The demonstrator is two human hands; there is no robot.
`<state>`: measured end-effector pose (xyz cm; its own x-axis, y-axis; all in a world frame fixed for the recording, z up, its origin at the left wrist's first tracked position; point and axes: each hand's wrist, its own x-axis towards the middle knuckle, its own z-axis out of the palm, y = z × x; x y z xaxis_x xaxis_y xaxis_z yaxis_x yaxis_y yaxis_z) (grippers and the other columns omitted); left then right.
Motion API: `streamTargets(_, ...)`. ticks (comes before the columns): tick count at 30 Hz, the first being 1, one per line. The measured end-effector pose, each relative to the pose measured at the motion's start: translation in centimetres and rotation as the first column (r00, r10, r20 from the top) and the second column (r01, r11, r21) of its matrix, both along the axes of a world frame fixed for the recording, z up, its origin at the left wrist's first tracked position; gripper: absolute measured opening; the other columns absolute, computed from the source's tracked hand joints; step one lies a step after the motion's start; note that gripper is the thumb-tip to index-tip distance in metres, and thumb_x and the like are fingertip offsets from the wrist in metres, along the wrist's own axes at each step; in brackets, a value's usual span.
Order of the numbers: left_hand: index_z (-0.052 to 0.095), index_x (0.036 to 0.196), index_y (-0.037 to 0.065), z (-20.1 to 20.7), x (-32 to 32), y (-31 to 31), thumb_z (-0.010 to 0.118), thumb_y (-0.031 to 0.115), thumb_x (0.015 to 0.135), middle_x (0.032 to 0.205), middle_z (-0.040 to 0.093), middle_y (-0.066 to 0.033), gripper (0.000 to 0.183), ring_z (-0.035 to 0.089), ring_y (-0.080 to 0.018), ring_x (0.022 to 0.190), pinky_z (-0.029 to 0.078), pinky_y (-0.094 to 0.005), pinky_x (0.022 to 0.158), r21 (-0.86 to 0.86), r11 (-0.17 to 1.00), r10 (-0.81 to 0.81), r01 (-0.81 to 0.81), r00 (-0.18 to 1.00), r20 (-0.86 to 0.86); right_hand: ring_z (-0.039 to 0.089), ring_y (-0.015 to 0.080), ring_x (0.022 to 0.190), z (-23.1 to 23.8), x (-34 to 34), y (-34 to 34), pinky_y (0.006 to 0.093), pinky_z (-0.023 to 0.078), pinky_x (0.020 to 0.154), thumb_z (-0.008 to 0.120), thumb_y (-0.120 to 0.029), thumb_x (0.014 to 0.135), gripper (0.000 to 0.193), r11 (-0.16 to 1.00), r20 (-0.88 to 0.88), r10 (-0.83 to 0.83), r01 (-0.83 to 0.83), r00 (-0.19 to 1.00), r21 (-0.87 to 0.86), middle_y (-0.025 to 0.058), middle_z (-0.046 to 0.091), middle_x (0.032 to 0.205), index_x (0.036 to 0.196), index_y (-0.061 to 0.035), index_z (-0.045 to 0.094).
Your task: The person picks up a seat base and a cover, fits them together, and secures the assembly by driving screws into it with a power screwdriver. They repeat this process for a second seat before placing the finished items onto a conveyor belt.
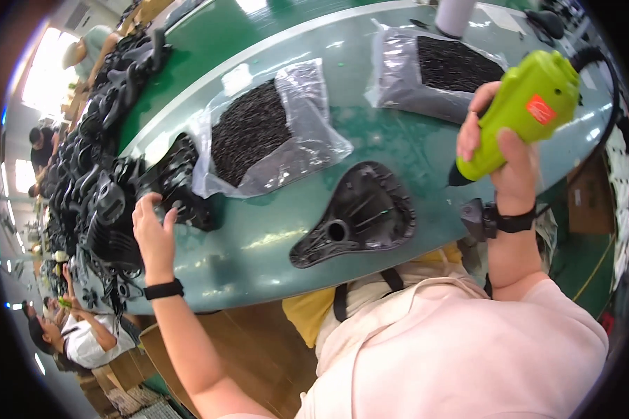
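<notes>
Right hand (516,162) curls around a green power tool (521,112).

We hold a lime-green power driver (517,105) tip-down.
Black saddle shell (374,202) lies hollow-up near the worktop's (258,276) front edge.

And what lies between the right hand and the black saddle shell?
In the head view, the green power tool held in the right hand reaches into that stretch; beyond its dark tip, only tabletop shows before the saddle shell.
</notes>
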<state>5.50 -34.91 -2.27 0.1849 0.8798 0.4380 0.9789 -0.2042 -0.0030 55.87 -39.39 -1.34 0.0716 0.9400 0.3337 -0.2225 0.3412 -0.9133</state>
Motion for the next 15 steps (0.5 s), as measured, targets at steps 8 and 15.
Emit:
streamTargets(8, 0.061, 0.105, 0.002, -3.4, -2.8, 1.0, 0.064, 0.006, 0.085, 0.096, 0.062, -0.0123, 0.021, 0.060, -0.0294, 0.090, 0.047, -0.0380, 0.085, -0.302, 0.953, 0.080, -0.006, 0.969, 0.234, 0.058, 0.0175, 0.059, -0.4, 0.9, -0.2, 0.0291, 0.049, 0.058, 0.074, -0.046, 0.081, 0.066, 0.998, -0.016, -0.048, 0.048, 0.999, 0.035, 0.0095, 0.058, 0.073, 0.112, 0.0037, 0.045)
streamTargets(15, 0.051, 0.128, -0.001, -4.7, -1.7, -2.0, 0.066, 0.011, 0.084, 0.129, 0.053, -0.0201, 0.048, 0.051, -0.0376, 0.120, 0.040, -0.0405, 0.103, -0.407, 0.913, 0.036, 0.035, 0.985, 0.166, 0.059, 0.0151, 0.058, -0.7, 1.2, -0.5, 0.0282, 0.050, 0.056, 0.079, -0.047, 0.076, 0.069, 0.998, -0.035, -0.029, 0.031, 0.999, 0.055, 0.0075, 0.059, 0.070, 0.109, 0.0046, 0.047)
